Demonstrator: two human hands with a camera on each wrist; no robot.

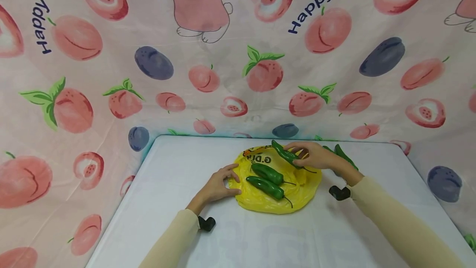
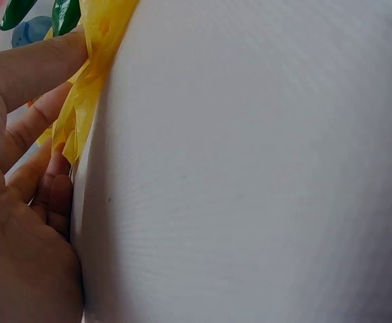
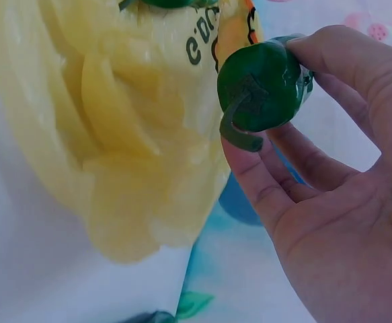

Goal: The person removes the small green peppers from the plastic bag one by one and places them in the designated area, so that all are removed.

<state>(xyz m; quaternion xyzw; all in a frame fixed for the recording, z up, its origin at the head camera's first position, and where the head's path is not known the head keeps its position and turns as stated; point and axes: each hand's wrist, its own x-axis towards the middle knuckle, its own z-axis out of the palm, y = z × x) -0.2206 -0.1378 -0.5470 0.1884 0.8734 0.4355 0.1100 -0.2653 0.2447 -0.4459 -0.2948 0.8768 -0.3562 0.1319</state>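
Observation:
A yellow plastic bag (image 1: pixel 297 197) with dark print lies flat on the white table. Two green chili peppers, one (image 1: pixel 267 173) behind the other (image 1: pixel 265 187), rest on it with their stems to the right. At the bag's left edge my left hand (image 1: pixel 217 185) holds the plastic between thumb and fingers; in the left wrist view the yellow film (image 2: pixel 98 60) bunches there. My right hand (image 1: pixel 317 155) pinches a third green chili pepper (image 1: pixel 284 154) over the bag's back right part. Its stem end (image 3: pixel 259 87) faces the camera in the right wrist view.
More green peppers (image 1: pixel 345 156) lie on the table (image 1: pixel 178 164) behind the right wrist, partly hidden by the hand and forearm. A fruit-printed cloth (image 1: pixel 223 61) hangs behind the table and along its sides. Black wrist mounts (image 1: pixel 206 223) sit beneath both cuffs.

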